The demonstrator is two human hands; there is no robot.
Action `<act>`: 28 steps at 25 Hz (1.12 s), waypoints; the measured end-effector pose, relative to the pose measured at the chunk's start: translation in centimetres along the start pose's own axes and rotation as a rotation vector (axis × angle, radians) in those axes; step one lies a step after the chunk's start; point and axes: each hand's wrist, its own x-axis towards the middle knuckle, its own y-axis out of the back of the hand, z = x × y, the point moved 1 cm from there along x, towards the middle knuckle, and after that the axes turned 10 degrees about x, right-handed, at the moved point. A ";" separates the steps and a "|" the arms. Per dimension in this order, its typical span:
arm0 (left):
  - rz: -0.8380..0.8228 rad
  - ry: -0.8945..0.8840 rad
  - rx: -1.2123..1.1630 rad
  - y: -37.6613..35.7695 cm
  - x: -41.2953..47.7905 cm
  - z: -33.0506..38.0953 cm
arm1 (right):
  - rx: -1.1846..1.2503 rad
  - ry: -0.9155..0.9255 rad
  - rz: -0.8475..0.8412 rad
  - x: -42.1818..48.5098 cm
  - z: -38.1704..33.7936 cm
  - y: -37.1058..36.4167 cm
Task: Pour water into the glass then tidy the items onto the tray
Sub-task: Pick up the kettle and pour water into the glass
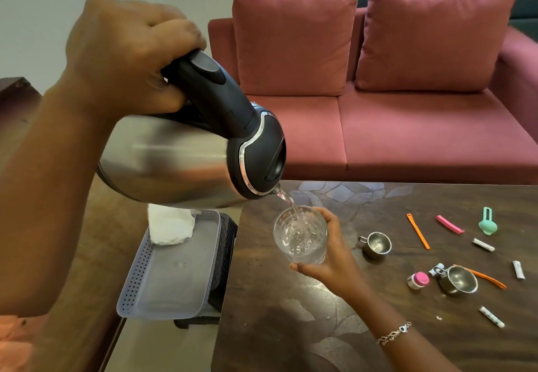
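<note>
My left hand (128, 54) grips the black handle of a steel electric kettle (174, 162), which is tilted with its spout down to the right. A thin stream of water runs from the spout into a clear glass (300, 237). My right hand (332, 258) holds that glass from its right side, just above the dark table (291, 328). Water and bubbles show in the glass. A pale perforated tray (171, 278) sits to the left of the table, with a white folded cloth (170, 226) at its far end.
On the table's right half lie two small steel cups (377, 245) (458, 280), two orange sticks (418, 231), a pink clip (449, 224), a green clip (487, 221), a pink-capped pot (418, 280) and several white sachets (483, 245). A pink sofa (378, 127) stands behind.
</note>
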 end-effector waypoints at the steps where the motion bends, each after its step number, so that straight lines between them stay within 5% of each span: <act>1: -0.001 -0.004 -0.001 0.1 0.0 0.0 | -0.002 0.000 -0.001 0.0 0.0 0.0; 28: -0.052 -0.089 0.004 1.7 -1.5 -0.3 | 0.026 0.001 0.005 -0.2 -0.4 -2.6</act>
